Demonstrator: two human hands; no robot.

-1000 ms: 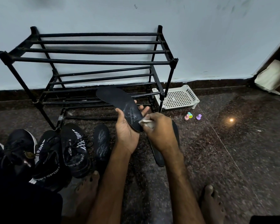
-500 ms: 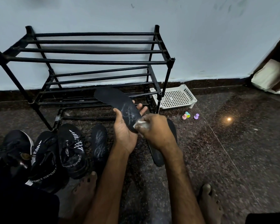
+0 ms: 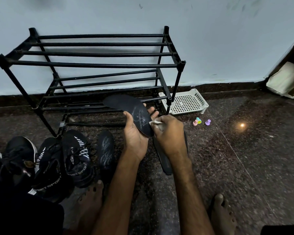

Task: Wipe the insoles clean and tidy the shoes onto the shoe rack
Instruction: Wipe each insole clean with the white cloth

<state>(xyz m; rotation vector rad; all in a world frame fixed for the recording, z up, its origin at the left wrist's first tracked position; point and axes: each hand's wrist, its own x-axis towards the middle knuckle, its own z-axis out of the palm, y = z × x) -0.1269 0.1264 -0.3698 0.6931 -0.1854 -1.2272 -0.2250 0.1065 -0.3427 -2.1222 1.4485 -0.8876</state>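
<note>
Insoles are my concern, and I read the scene from the left. Dark sports shoes [image 3: 76,156] stand bunched on the floor [image 3: 227,167] at the far left, in front of the shoe rack [image 3: 98,65], none of them on its bars yet; just right of them a loose insole [image 3: 106,150] lies flat, pale scuffs across it. My left hand [image 3: 134,139] cradles the heel half of the held insole [image 3: 131,110] from beneath, thumb curled over one edge and fingertips over the other; the toe end points up and left toward the rack's lower bars. My right hand [image 3: 168,133] pinches a pale cloth [image 3: 155,123] against the insole's scuffed face near the heel; beneath that hand a third insole [image 3: 165,164] lies on the floor.

I judge the piece light, thin and floppy, so it would bend away under the cloth unless backed; a hold close behind the patch being rubbed looks best. Its surface seems matt, not slippery. Farther right sit a white perforated tray [image 3: 185,102] and small coloured pegs [image 3: 198,122].
</note>
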